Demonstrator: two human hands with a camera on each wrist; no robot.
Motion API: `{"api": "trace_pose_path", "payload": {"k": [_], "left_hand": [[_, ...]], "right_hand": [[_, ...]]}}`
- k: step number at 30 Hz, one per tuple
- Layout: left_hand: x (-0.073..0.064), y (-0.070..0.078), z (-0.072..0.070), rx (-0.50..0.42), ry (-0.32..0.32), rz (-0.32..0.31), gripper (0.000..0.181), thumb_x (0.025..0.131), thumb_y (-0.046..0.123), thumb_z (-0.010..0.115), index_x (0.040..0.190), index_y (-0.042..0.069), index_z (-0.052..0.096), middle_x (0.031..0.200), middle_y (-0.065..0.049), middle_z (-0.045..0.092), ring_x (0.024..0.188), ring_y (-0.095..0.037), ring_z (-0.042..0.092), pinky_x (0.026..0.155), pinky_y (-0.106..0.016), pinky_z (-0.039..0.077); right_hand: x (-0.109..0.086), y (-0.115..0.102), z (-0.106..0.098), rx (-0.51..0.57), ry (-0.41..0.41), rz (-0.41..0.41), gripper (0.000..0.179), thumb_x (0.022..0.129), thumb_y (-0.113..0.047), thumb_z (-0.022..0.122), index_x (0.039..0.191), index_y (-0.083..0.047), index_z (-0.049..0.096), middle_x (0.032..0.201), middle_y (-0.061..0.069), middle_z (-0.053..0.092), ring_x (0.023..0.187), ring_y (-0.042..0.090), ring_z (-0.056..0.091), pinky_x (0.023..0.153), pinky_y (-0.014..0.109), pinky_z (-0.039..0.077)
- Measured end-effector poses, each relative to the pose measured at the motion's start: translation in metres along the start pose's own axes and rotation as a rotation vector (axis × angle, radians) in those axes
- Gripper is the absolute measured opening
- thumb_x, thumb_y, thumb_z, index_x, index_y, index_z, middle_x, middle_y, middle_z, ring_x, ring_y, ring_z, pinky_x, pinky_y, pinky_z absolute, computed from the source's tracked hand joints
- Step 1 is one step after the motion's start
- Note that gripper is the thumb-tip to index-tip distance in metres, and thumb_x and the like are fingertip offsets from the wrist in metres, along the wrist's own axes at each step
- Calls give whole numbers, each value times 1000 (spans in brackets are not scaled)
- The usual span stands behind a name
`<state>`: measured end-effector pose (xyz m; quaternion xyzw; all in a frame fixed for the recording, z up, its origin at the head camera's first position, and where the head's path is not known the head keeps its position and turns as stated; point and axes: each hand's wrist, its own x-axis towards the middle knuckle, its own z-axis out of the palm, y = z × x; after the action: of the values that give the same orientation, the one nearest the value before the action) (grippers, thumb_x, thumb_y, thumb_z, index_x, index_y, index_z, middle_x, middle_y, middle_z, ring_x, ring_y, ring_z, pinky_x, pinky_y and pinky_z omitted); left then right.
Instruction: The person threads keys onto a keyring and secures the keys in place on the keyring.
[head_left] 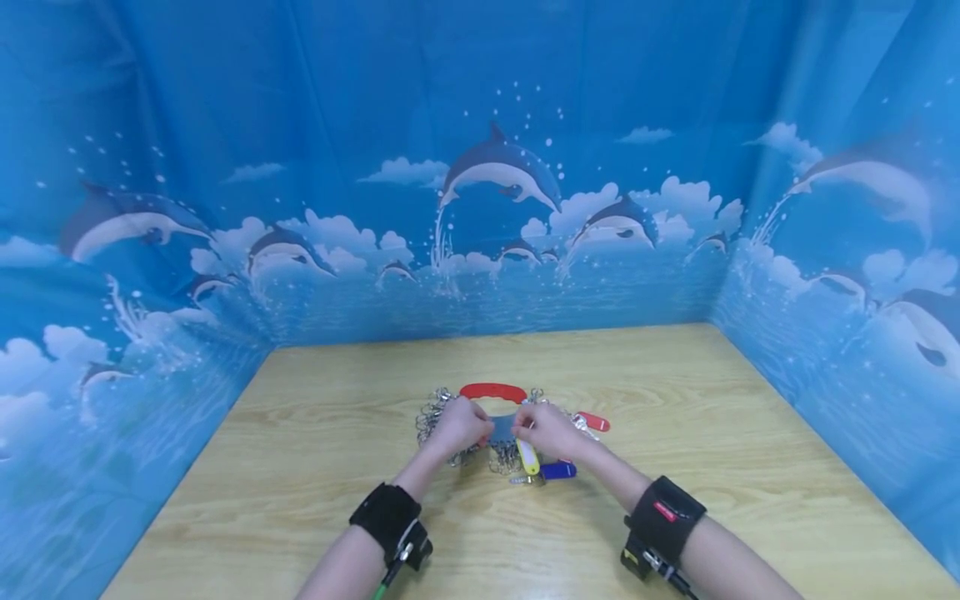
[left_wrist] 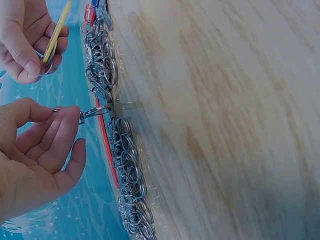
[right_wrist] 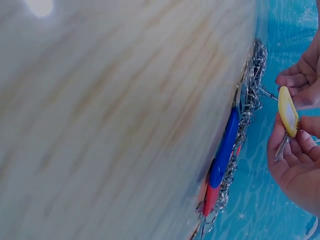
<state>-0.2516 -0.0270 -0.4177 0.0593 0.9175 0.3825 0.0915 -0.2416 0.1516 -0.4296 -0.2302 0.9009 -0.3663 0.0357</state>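
Between thumb and fingers, my left hand (head_left: 461, 427) pinches the ring end of a metal clasp (left_wrist: 95, 112). That clasp reaches to a row of metal clasps and rings (left_wrist: 131, 170) around a red-handled holder (head_left: 492, 391) with a grey middle. My right hand (head_left: 551, 429) grips a yellow key tag (right_wrist: 288, 111) by its ring end. A metal key (right_wrist: 281, 147) hangs with the tag, partly hidden by the fingers. The two hands are close together but apart, above the holder.
A blue key tag (head_left: 558, 471) lies on the wooden table (head_left: 337, 500) near my right hand, with a key (head_left: 522, 480) beside it. Further right lies a red key tag (head_left: 595, 421). A blue dolphin-print curtain (head_left: 360, 275) stands around the table's back and sides.
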Motion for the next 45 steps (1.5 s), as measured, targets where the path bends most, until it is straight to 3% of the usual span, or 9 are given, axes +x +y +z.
{"api": "trace_pose_path", "payload": {"k": [6, 13, 24, 31, 38, 45], "left_hand": [[2, -1, 3, 19, 21, 3, 18, 79, 8, 63, 63, 2, 67, 55, -5, 62, 43, -10, 44, 47, -22, 34], [1, -1, 5, 27, 37, 42, 27, 77, 6, 61, 50, 8, 56, 57, -10, 63, 38, -6, 32, 41, -19, 24], [-2, -2, 6, 3, 22, 56, 15, 78, 8, 64, 64, 2, 66, 58, -8, 63, 39, -6, 35, 39, -18, 26], [-2, -2, 6, 8, 17, 76, 17, 79, 9, 63, 64, 1, 66, 60, -10, 64, 39, -6, 35, 39, -18, 26], [0, -3, 5, 16, 22, 81, 17, 78, 7, 62, 62, 1, 66, 57, -7, 62, 41, -7, 39, 40, -18, 27], [-1, -3, 4, 47, 28, 81, 21, 80, 8, 62, 60, 1, 64, 57, -9, 63, 39, -7, 37, 40, -18, 25]], "right_hand": [[6, -3, 5, 4, -17, 2, 7, 89, -11, 59, 84, -7, 59, 79, -2, 58, 72, 12, 54, 65, 27, 46], [12, -5, 12, 16, 0, 4, 6, 89, -10, 58, 87, -4, 60, 77, -1, 58, 68, 11, 52, 62, 26, 45], [19, -5, 19, 22, 104, 55, 9, 87, -9, 60, 87, -1, 59, 76, 2, 59, 63, 11, 53, 59, 26, 46], [22, -4, 26, -29, 104, 26, 7, 86, -9, 62, 86, -3, 60, 78, 3, 61, 69, 13, 56, 65, 27, 48], [24, -5, 26, 59, 119, 75, 7, 87, -9, 61, 85, -2, 59, 76, 1, 59, 64, 12, 52, 60, 27, 45], [23, -10, 24, 49, 103, 43, 8, 88, -10, 61, 84, -3, 60, 76, 0, 60, 67, 12, 54, 64, 27, 47]]}}
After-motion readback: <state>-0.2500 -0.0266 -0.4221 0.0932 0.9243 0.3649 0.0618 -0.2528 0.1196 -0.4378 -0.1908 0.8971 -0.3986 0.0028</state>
